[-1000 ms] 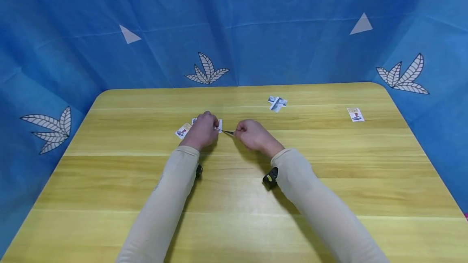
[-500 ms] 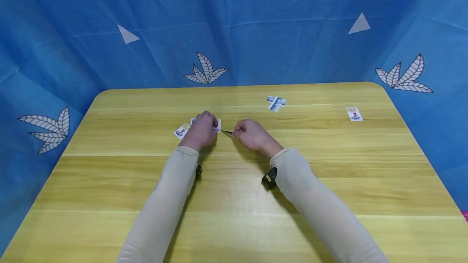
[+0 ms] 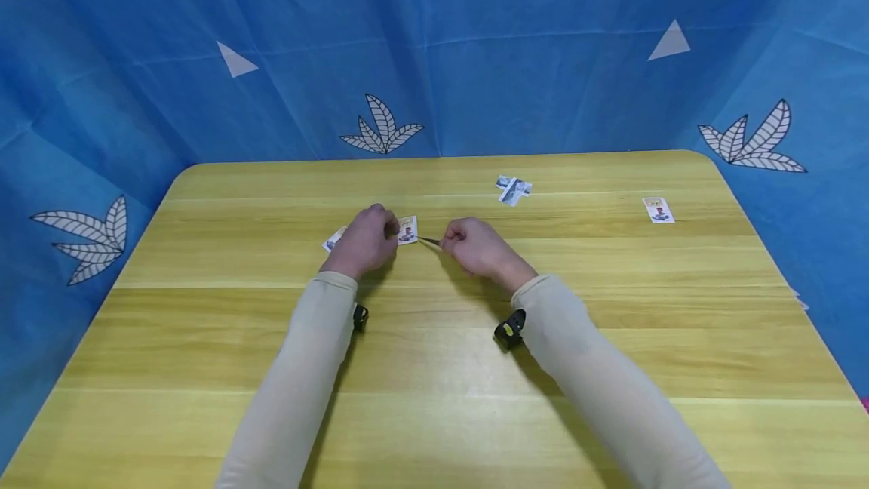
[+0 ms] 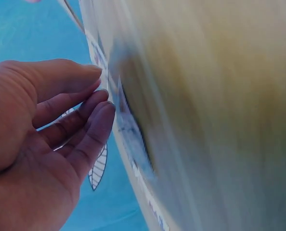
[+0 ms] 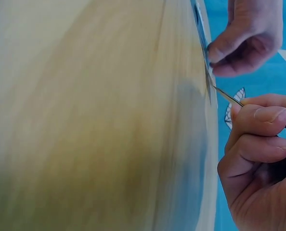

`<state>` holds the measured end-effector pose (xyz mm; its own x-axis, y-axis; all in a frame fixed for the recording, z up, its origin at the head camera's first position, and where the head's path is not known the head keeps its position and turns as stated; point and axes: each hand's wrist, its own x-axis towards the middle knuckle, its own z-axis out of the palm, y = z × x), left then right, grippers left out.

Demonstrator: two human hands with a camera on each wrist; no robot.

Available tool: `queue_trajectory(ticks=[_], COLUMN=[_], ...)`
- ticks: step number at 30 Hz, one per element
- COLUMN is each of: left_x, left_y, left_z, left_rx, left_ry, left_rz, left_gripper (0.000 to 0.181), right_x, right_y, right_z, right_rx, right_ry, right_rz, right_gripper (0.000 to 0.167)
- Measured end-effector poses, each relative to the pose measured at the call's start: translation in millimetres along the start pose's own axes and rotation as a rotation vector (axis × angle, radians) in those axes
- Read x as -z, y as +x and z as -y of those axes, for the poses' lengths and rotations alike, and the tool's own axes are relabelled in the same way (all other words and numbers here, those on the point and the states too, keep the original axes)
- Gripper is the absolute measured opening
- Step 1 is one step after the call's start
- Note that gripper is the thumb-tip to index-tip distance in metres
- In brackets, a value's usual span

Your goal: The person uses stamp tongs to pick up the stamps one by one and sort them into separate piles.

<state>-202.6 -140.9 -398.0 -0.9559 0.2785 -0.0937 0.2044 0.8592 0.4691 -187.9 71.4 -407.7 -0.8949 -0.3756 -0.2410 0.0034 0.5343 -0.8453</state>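
Observation:
My right hand (image 3: 478, 249) grips a thin, dark pointed tool (image 3: 430, 241), its tip beside the lower right corner of a small printed card (image 3: 408, 230). In the right wrist view the tool (image 5: 229, 96) comes out between thumb and curled fingers of my right hand (image 5: 261, 159). Just left of that card, my left hand (image 3: 366, 241) hovers low with fingers bent loosely; whether it touches the card cannot be told. The left wrist view shows the left hand (image 4: 51, 130) with nothing visible between thumb and fingers. Another card (image 3: 334, 238) is partly hidden behind that hand.
Two grey-blue cards (image 3: 514, 191) lie crossed towards the back of the wooden table (image 3: 434, 368). One printed card (image 3: 658, 210) lies alone at the right. A blue curtain (image 3: 434, 51) with leaf and triangle prints hangs behind the table.
My left hand has shifted slightly left, uncovering more of the card's coloured picture beside its fingers. My right hand and the tool have moved a little to the right.

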Motion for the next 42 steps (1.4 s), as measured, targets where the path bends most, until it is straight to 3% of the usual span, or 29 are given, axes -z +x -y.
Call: queue_trajectory(ticks=[7, 17, 27, 42], left_x=[8.9, 16.5, 18.0, 11.5], left_y=[-7.6, -17.4, -25.2, -24.4], left_z=[3.4, 14.9, 26.5, 25.5], left_rx=[0.006, 0.028, 0.018, 0.015], left_ry=[-0.045, -0.041, -0.023, 0.041], left_rz=[-0.016, -0.01, 0.019, 0.043], left_gripper=[0.019, 0.02, 0.017, 0.013], right_x=[10.7, 24.8, 37.6, 49.0], right_y=[-8.4, -19.4, -28.8, -37.9], right_z=[-5.6, -15.8, -24.1, -35.9], right_rx=[0.01, 0.003, 0.004, -0.016], right_ry=[0.032, 0.112, 0.114, 0.176], right_rz=[-0.002, -0.007, -0.024, -0.032], right_gripper=[0.02, 0.022, 0.022, 0.022])
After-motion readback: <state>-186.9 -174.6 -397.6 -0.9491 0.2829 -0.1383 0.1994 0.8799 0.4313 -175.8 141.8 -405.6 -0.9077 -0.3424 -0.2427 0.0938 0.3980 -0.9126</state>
